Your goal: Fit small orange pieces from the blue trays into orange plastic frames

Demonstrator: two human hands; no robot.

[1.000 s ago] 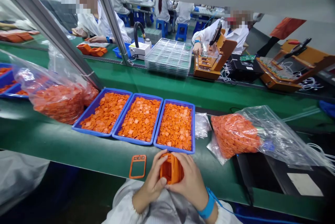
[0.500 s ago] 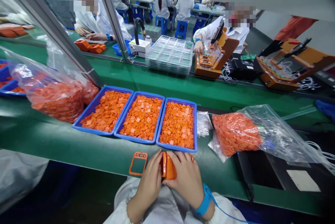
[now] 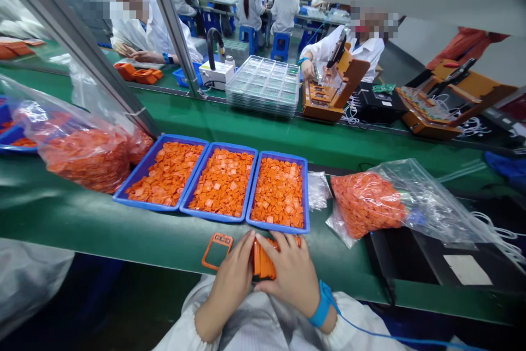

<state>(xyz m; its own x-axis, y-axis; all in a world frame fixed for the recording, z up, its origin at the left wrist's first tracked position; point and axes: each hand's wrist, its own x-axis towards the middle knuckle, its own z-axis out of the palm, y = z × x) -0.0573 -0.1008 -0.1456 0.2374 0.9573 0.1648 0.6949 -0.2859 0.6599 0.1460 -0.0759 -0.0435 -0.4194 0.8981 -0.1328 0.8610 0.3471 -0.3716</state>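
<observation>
Between my two hands, at the table's front edge, a stack of orange plastic pieces (image 3: 263,260) stands on edge. My left hand (image 3: 233,273) presses against the stack's left side, thumb and fingers close together. From the right, my right hand (image 3: 292,277) wraps over it, with a blue wrist strap (image 3: 322,307) around that wrist. Much of the stack is hidden under the right fingers. Just left of my left hand, a single orange rectangular frame (image 3: 205,257) with a large window and small openings at one end lies flat on the green table.
Three blue trays (image 3: 150,207) of small orange pieces stand in a row ahead. Clear bags of orange pieces lie left (image 3: 88,159) and right (image 3: 367,203). A metal post (image 3: 82,47) slants at left. Across the green belt (image 3: 255,126), co-workers sit near stacked clear trays (image 3: 263,88) and orange fixtures (image 3: 329,102).
The stack in my hands now shows several separate layers where it looked more like one block, and my right fingers are spread a little over it. The view has shifted slightly.
</observation>
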